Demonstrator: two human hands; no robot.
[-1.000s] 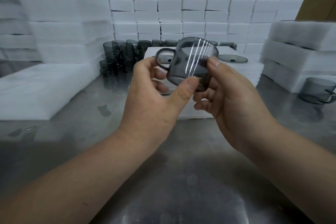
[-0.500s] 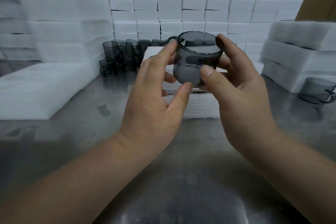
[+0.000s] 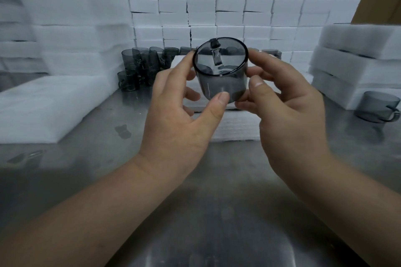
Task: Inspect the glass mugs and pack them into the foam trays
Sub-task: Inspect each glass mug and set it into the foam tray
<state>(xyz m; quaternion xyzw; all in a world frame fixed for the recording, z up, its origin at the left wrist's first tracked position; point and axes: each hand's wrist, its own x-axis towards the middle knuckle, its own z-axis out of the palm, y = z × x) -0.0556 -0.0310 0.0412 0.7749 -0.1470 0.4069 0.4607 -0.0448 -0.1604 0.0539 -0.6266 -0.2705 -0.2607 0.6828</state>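
Observation:
A smoky grey glass mug (image 3: 221, 80) is held up in the middle of the view, its open rim tilted toward me and its handle on the far side, seen through the glass. My left hand (image 3: 182, 115) pinches its left side with thumb and fingers. My right hand (image 3: 288, 110) pinches the right side the same way. Behind and below the mug lies a white foam tray (image 3: 236, 125) on the steel table. A cluster of several more grey mugs (image 3: 138, 69) stands at the back left.
One grey mug (image 3: 377, 108) stands alone at the right by a stack of foam trays (image 3: 355, 65). A flat foam slab (image 3: 43, 108) lies at the left. White foam blocks (image 3: 230, 6) are stacked as a wall behind. The steel table (image 3: 217, 212) stretches toward me.
The mug has been turned in both hands: its handle went from the left side to the far side, and the rim now tips toward me.

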